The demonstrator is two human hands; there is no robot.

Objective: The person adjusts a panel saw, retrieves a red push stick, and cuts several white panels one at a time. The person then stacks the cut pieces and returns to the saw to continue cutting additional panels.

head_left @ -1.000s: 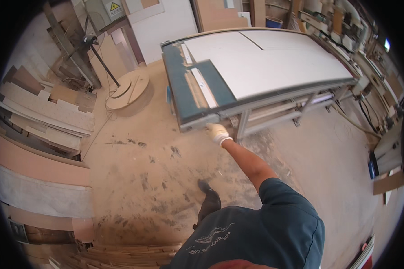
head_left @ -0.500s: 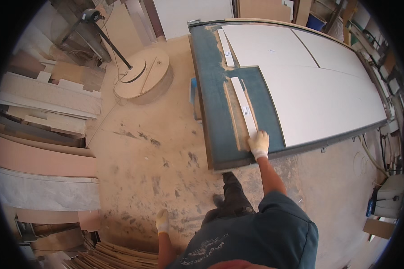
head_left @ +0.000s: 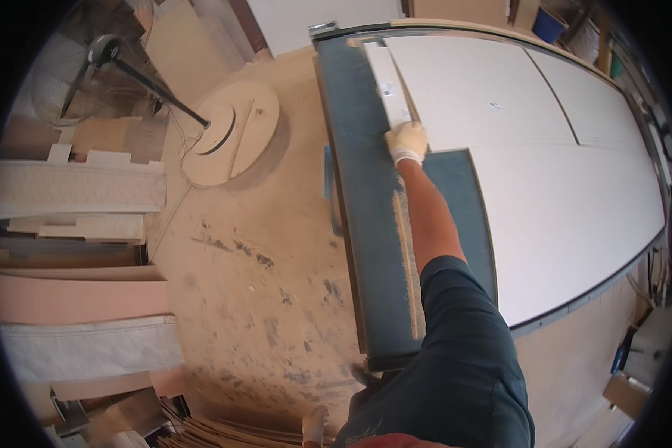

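Teal tabletop, white strip beside panel

Right hand curls over the white strip's near end, grip hidden; left hand hangs low, openness and contents unclear. Pulled askew, the strip could scrape the panel.

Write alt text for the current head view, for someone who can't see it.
A person's gloved right grip touches the near end of a narrow white strip on a blue-green table, with large white boards at right. The gloved left grip hangs low near the bottom edge, away from the table.
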